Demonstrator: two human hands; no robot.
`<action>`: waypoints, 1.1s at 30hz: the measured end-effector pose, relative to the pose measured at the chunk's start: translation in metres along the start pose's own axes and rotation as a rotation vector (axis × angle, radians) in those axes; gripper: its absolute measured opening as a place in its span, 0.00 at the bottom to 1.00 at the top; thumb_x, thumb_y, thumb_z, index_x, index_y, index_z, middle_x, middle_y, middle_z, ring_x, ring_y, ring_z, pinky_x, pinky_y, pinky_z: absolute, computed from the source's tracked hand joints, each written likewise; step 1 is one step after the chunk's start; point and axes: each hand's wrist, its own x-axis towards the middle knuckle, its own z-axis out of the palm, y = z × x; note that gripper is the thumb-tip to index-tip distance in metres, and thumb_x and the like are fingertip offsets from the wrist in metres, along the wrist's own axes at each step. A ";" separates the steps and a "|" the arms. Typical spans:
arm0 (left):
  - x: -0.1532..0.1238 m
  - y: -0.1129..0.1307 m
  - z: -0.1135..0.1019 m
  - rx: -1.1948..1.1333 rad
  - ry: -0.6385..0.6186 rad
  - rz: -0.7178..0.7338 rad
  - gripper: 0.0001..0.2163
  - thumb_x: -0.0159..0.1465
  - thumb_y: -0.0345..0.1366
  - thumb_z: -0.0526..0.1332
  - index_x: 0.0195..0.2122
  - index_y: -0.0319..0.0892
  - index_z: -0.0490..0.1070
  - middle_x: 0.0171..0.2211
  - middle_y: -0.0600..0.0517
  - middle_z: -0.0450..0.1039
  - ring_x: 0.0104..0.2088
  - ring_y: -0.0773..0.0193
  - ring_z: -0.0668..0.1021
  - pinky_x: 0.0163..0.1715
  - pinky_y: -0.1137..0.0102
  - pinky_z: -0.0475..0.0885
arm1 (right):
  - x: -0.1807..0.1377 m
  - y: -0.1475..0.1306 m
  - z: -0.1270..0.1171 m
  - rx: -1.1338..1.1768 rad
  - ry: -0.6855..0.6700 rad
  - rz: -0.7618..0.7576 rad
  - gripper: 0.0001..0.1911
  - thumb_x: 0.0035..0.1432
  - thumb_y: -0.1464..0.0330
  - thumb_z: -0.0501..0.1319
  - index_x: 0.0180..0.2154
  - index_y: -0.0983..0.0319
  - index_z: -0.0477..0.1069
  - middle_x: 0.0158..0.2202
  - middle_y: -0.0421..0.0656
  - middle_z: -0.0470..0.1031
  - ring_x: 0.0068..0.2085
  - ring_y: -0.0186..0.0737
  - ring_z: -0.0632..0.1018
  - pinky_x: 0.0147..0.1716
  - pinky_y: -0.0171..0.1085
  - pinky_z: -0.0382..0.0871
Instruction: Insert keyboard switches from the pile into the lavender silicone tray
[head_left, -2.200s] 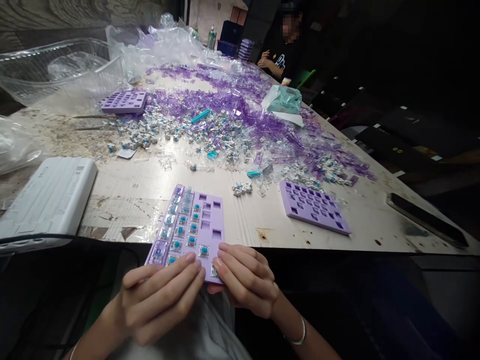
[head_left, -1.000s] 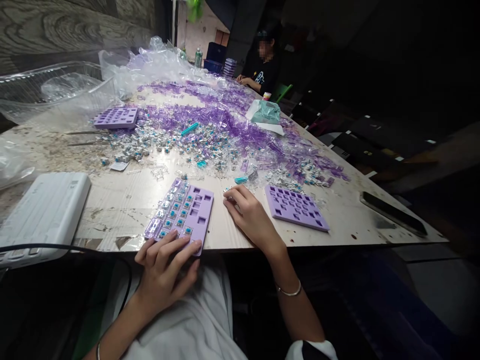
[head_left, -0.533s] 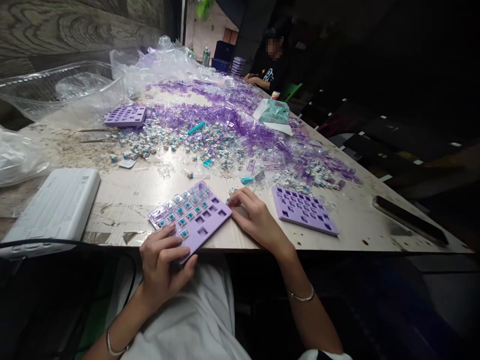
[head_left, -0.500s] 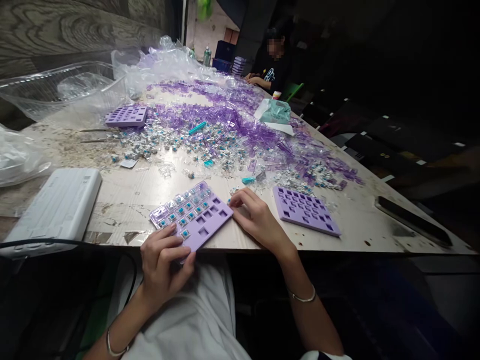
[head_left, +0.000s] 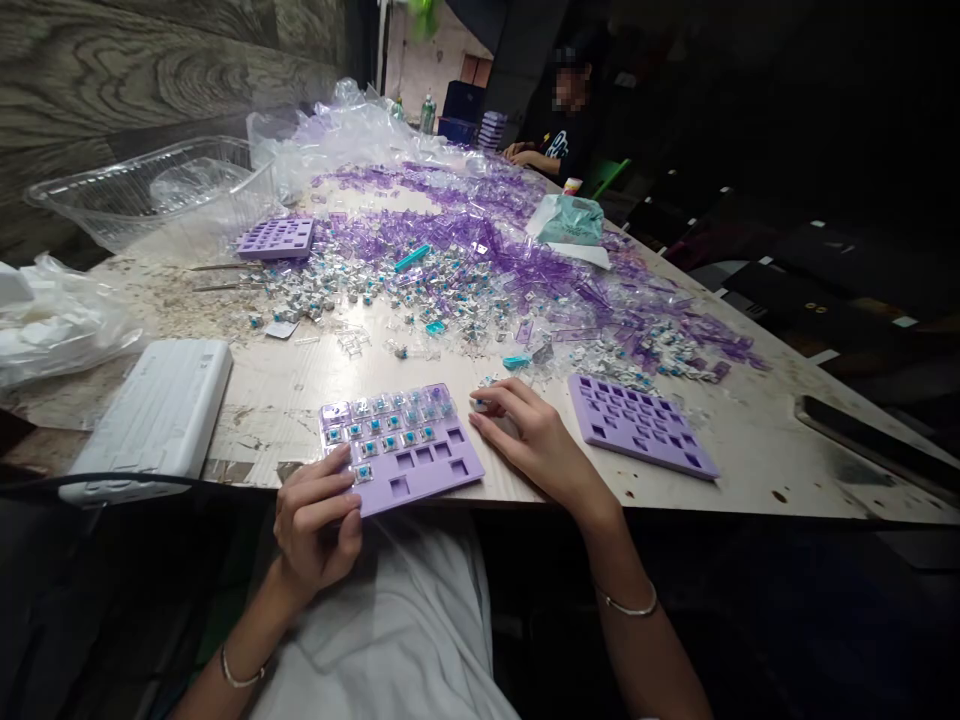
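A light purple plate with square holes lies tilted at the table's front edge. Its upper rows hold keyboard switches with blue stems, the top ones under clear and purple keycaps. My left hand grips the plate's lower left corner, fingers on top and thumb at the near edge. Just right of the plate, my right hand is closed in a pinch, with a small keyboard switch at its fingertips, partly hidden. Beside that hand lies a second purple plate with bare holes.
Loose switches and purple keycaps are heaped across the table. A white box, a clear plastic tray, a third purple plate, tweezers and a phone lie around. Another person sits at the far end.
The view has shifted, moving the scene rightward. The plate in my left hand has turned to lie more level, and my right hand has come slightly away from its right edge.
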 end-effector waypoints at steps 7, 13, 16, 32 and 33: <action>-0.001 0.001 0.001 -0.001 0.007 -0.014 0.06 0.62 0.28 0.58 0.40 0.43 0.67 0.37 0.51 0.73 0.49 0.54 0.79 0.42 0.60 0.76 | 0.002 -0.003 0.001 0.015 0.042 -0.014 0.07 0.65 0.70 0.55 0.40 0.60 0.72 0.40 0.46 0.73 0.43 0.43 0.76 0.45 0.43 0.72; -0.001 0.001 0.001 -0.006 0.007 -0.001 0.07 0.61 0.26 0.58 0.40 0.42 0.67 0.37 0.51 0.72 0.50 0.55 0.79 0.43 0.62 0.75 | -0.003 -0.002 -0.001 0.092 0.117 0.017 0.05 0.64 0.71 0.58 0.41 0.61 0.71 0.40 0.44 0.75 0.40 0.38 0.78 0.44 0.38 0.75; 0.000 0.001 0.002 0.007 0.013 -0.001 0.06 0.62 0.28 0.58 0.40 0.42 0.67 0.37 0.52 0.72 0.49 0.55 0.79 0.42 0.62 0.76 | -0.010 -0.013 0.001 0.190 0.177 0.011 0.07 0.62 0.71 0.60 0.43 0.60 0.72 0.41 0.43 0.76 0.42 0.37 0.79 0.44 0.36 0.75; -0.001 0.003 0.000 0.040 -0.009 -0.013 0.04 0.63 0.30 0.59 0.39 0.44 0.67 0.37 0.53 0.72 0.47 0.57 0.80 0.41 0.63 0.76 | -0.012 -0.066 0.027 0.221 -0.119 -0.214 0.07 0.63 0.70 0.60 0.42 0.58 0.75 0.38 0.43 0.74 0.44 0.40 0.74 0.43 0.43 0.71; -0.001 0.004 0.000 0.041 -0.007 -0.016 0.05 0.63 0.29 0.59 0.39 0.44 0.67 0.36 0.53 0.72 0.47 0.57 0.80 0.41 0.63 0.76 | -0.012 -0.066 0.027 0.219 -0.126 -0.221 0.07 0.63 0.70 0.60 0.42 0.58 0.75 0.38 0.43 0.74 0.44 0.40 0.74 0.43 0.42 0.70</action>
